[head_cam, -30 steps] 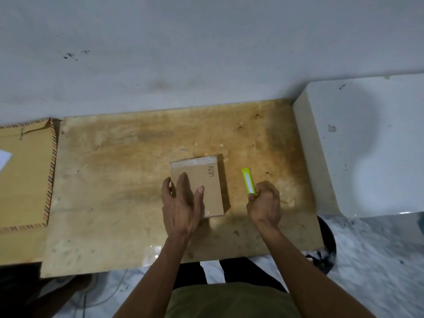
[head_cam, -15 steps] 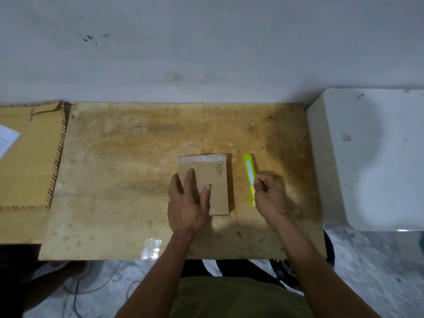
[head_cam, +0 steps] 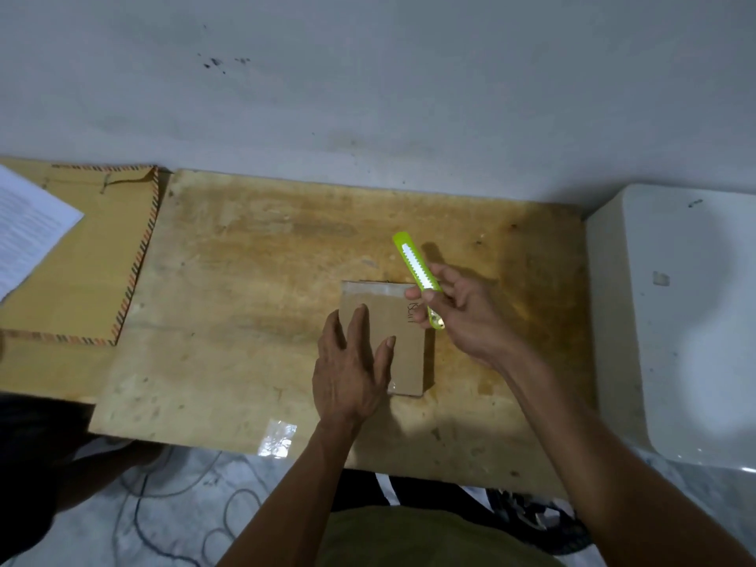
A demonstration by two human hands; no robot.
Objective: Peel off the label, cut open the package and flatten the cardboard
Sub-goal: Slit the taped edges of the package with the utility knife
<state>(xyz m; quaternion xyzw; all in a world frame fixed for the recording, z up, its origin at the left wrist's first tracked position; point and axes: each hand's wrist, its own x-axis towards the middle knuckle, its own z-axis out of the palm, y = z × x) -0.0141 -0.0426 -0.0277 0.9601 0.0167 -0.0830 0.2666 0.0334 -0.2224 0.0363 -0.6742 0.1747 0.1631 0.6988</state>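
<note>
A small brown cardboard package [head_cam: 403,321] lies flat on the wooden board [head_cam: 245,300], with clear tape along its far edge and black handwriting near its right side. My left hand [head_cam: 352,370] rests palm down on the package's near left part, fingers spread. My right hand [head_cam: 462,313] holds a lime-green utility knife [head_cam: 417,276] lifted above the package's right edge, its far end pointing away and to the left. No blade tip is visible.
A large brown envelope with a striped border [head_cam: 90,255] and a printed sheet [head_cam: 28,231] lie at the left. A white block [head_cam: 675,321] stands at the right. A scrap of clear tape [head_cam: 278,437] sits at the board's near edge. Cables lie on the floor below.
My right hand has picked the green knife up off the board and raised it over the package's right edge. My left hand has stayed on the package.
</note>
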